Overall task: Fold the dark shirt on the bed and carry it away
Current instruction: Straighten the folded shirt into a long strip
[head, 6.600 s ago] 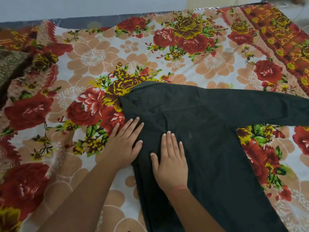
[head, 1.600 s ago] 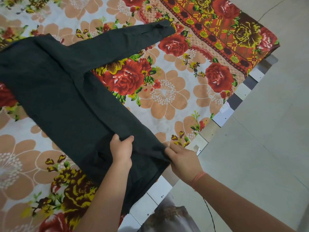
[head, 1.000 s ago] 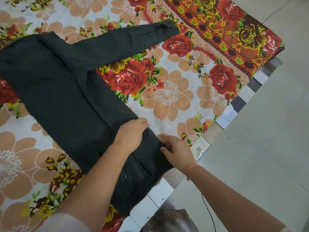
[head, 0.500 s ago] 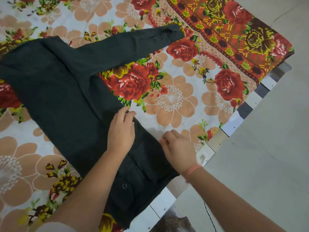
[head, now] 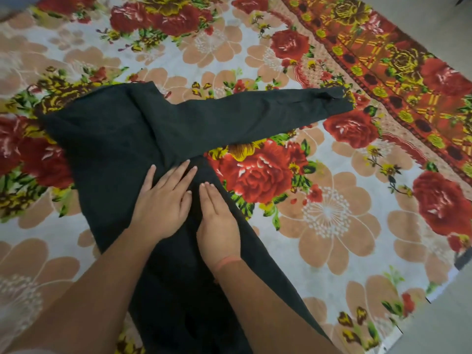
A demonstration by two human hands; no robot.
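Observation:
The dark shirt (head: 109,139) lies flat on the bed, its body running from the upper left down to the bottom middle. One long sleeve (head: 255,116) stretches out to the right, ending in a cuff near the sheet's patterned border. My left hand (head: 163,203) lies flat on the shirt's body with fingers spread, just below the armpit. My right hand (head: 217,218) presses flat beside it, fingers together, along the shirt's right edge. Both forearms cover the shirt's lower part.
The bed sheet (head: 332,213) is white with large red roses and peach flowers, and has a red and yellow border (head: 398,72) on the right. Grey floor (head: 449,325) shows at the bottom right past the bed's edge.
Both hands have slid up the shirt from its hem to just below the sleeve, and now lie flat. The view has shifted up the bed.

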